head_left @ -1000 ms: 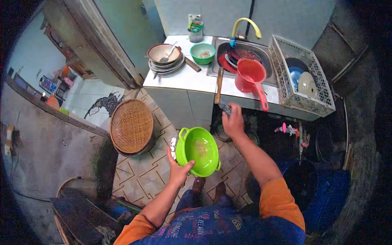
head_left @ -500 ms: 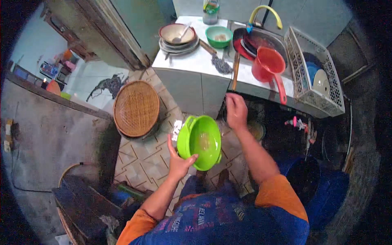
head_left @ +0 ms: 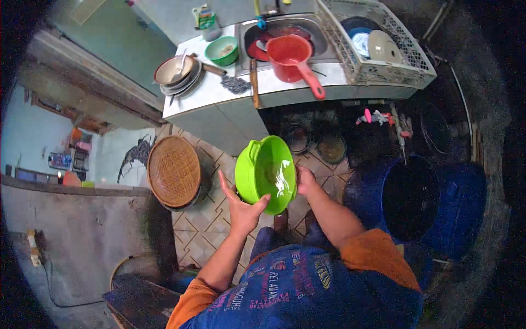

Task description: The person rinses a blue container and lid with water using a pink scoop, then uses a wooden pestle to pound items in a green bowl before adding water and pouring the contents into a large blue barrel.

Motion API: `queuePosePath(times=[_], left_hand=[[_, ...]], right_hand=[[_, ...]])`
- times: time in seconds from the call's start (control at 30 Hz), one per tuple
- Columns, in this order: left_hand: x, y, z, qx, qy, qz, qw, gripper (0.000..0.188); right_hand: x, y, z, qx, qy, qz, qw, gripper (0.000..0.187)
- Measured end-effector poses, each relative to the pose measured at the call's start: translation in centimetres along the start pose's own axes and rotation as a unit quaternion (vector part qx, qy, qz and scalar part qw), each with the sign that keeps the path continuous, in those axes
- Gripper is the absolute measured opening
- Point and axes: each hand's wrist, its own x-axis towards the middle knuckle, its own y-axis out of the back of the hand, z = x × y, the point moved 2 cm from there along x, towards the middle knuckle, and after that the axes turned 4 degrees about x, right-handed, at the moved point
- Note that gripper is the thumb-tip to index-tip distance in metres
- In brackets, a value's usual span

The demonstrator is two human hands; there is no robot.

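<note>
Step in hand: supporting the tilted green bowl (head_left: 251,178) above the floor (head_left: 194,227), nearer than the desk (head_left: 205,100). Left hand (head_left: 245,214): fingers clamped on its near-left wall. Right hand (head_left: 309,182): finger closure indeterminable. The next move likely requires steady grip.

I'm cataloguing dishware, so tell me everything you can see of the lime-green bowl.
The lime-green bowl is deep and round, of what looks like plastic, with a handle jutting from its rim. Tilted, its opening faces up and rightward, with bright glare inside. Above the tiled floor, the left hand grips its lower-left side, thumb over the rim; the right hand is at its right edge.
</note>
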Motion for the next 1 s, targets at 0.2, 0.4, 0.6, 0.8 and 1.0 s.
queuePosePath(times=[0.2,0.4,0.6,0.8,1.0], left_hand=[[-0.7,-3.5,0.9,0.098,-0.025,0.0,0.995,0.129],[-0.9,-5.5,2.3,0.131,-0.084,0.003,0.988,0.127],[-0.8,-7.3,2.4,0.096,-0.082,0.01,0.992,0.129],[-1.0,-8.1,3.9,0.161,-0.097,0.005,0.982,0.128],[-0.9,-8.4,3.8,0.215,-0.109,0.021,0.97,0.131]], right_hand=[[0.1,2.2,-2.6,0.041,0.02,0.04,0.998,0.033],[1.7,3.9,-3.8,0.036,0.056,0.03,0.997,0.026],[-1.0,2.0,-5.6,-0.012,0.058,0.023,0.998,0.03],[-3.9,-0.3,-6.3,0.01,0.055,0.029,0.998,0.033],[-7.6,-3.4,-5.9,-0.008,0.046,-0.024,0.999,0.033]])
